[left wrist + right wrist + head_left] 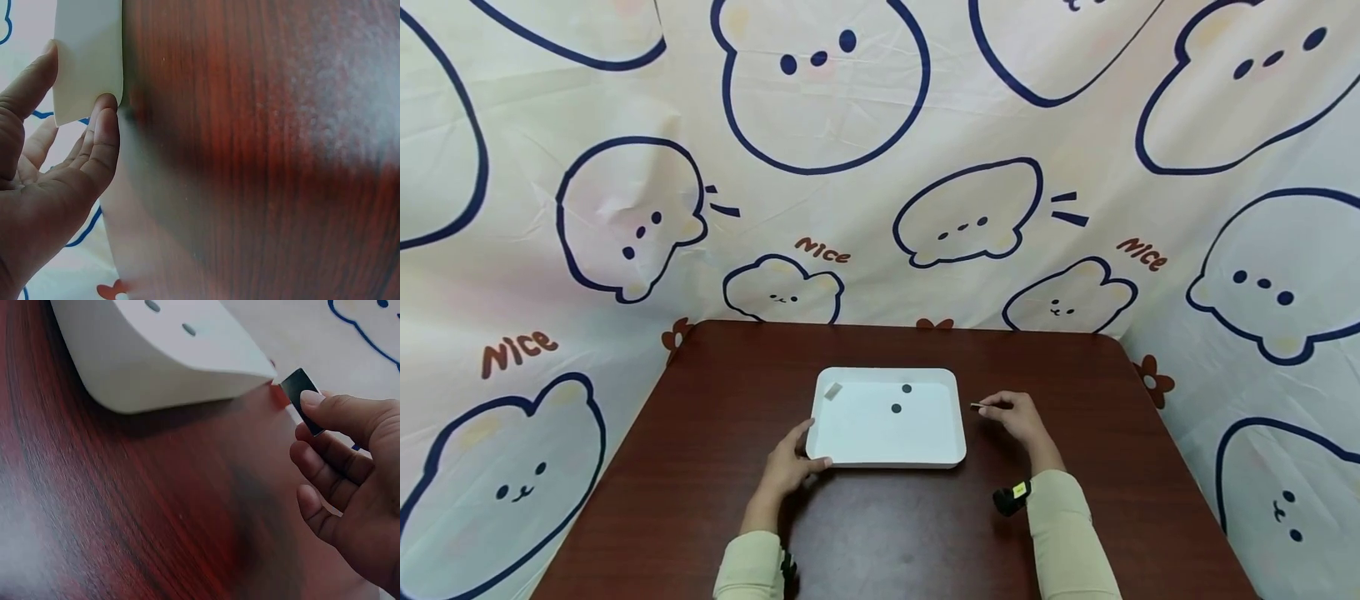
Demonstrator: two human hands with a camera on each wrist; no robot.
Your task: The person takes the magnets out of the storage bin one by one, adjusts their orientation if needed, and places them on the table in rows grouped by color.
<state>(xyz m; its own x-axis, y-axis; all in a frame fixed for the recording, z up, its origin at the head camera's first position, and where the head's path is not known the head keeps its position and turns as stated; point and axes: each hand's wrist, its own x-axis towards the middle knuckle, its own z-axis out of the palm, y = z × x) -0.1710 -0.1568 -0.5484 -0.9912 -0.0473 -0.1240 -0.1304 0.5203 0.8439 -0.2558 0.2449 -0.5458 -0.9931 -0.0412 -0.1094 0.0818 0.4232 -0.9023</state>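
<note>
A white tray with rounded corners lies on the table. My left hand grips its near left corner, thumb at the front edge and fingers along the left side; the left wrist view shows the tray's end between thumb and fingers. To the right of the tray, my right hand pinches a small flat dark rectangular piece between thumb and forefinger, apart from the tray. Inside the tray lie two small dark round discs and a small greyish rectangular piece near the far left corner.
The dark reddish-brown wooden table has a glossy patch near its front. Behind and beside it hangs a pale cloth printed with blue-outlined cartoon bears. A black device with a yellow label sits at the right wrist.
</note>
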